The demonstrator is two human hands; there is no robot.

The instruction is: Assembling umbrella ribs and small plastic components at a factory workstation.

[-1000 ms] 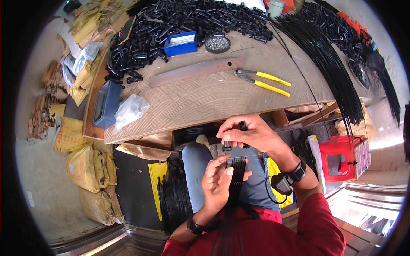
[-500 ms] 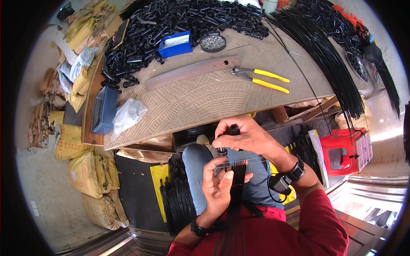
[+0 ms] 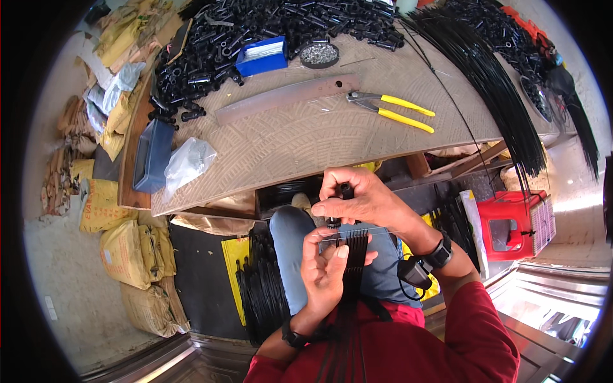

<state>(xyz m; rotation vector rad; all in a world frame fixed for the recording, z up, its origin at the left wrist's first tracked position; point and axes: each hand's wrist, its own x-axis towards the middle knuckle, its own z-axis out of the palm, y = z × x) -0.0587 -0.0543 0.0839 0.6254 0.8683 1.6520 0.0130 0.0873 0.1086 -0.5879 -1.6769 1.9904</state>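
Above my lap, my right hand (image 3: 357, 196) pinches a short black tubular plastic fitting (image 3: 347, 191) between thumb and fingers. Just below it, my left hand (image 3: 321, 273) is closed on a row of thin black rods (image 3: 355, 255), palm side up. The rods lie side by side and run back over my red shirt. A thin pale wire (image 3: 380, 228) crosses near their tips. The fitting's lower end meets the rod ends by my left fingertips; whether a rod is inside it, I cannot tell.
On the table (image 3: 287, 143) lie yellow-handled pincers (image 3: 405, 113), a flat metal bar (image 3: 287, 99), a blue box (image 3: 262, 60), a dish of small metal pieces (image 3: 319, 55) and a heap of black fittings (image 3: 211, 51). Long black rods (image 3: 491, 83) overhang its right. A red stool (image 3: 507, 223) stands right.
The whole view has shifted slightly. Both hands keep nearly the same pose, with the fitting still above the rod ends.
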